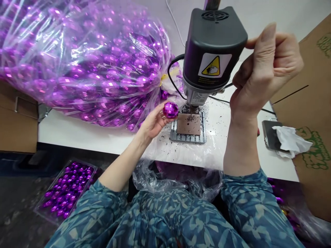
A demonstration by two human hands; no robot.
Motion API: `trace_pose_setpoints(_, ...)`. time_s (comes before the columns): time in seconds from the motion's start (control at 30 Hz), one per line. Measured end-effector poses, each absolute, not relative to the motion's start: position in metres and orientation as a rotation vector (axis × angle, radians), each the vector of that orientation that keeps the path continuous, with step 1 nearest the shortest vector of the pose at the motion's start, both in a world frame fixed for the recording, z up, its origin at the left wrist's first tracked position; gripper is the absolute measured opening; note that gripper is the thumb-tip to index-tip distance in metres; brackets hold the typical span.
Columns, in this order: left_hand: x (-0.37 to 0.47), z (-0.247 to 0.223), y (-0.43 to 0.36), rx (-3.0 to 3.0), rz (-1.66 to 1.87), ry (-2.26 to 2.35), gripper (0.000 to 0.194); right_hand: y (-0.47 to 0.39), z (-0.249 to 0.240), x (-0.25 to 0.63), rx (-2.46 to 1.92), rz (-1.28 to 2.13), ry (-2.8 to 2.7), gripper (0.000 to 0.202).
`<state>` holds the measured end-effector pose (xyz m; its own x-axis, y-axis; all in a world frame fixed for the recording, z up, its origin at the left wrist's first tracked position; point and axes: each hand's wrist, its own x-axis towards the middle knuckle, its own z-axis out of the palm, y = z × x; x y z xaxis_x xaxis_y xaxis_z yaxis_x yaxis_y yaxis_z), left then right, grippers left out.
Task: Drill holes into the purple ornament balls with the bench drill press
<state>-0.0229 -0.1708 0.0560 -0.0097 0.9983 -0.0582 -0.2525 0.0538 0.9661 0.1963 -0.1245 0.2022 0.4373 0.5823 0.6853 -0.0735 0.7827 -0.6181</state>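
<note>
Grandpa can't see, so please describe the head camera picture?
A bare left hand holds a shiny purple ball beside a black-topped machine; the right hand curls at its other side. A clear bag of purple balls fills the upper left.

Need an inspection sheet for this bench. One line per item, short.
Surface: white table, dark specks scattered around the machine.
Job's things: faceted purple ball; black machine head with yellow warning label, over a brown plate on a slotted grey base.
Clutter: big clear bag of purple balls; crumpled white tissue partly over a dark flat device.
Hands: left hand holds the ball; right hand raised beside the machine head, curled, grip unclear.
Cables: black cable looping left of the machine head; another black cable on the right; white cord behind.
Surroundings: cardboard at left and right; tray of purple balls lower left.
</note>
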Motion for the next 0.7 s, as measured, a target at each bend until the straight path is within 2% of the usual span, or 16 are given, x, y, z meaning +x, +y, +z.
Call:
trace_pose_setpoints(0.13,-0.008,0.046,-0.188,0.683,1.146,0.944,0.03,-0.122,0.2,0.195,-0.54,0.386,-1.042,0.049)
trace_pose_setpoints(0.3,0.003,0.036,-0.186,0.653,1.027,0.866,0.038,-0.123,0.197,0.196,-0.559,0.352,-1.083,0.052)
trace_pose_setpoints(0.53,0.007,0.038,-0.191,0.609,1.054,0.846,0.028,-0.122,0.198,0.196,-0.53,0.377,-1.078,0.051)
trace_pose_setpoints(0.57,0.007,0.037,-0.192,0.659,1.066,0.864,0.029,-0.123,0.199,0.196,-0.536,0.38,-1.078,0.051)
trace_pose_setpoints(0.7,0.004,0.029,-0.189,0.906,1.185,1.049,0.056,-0.125,0.199,0.195,-0.542,0.38,-1.075,0.049)
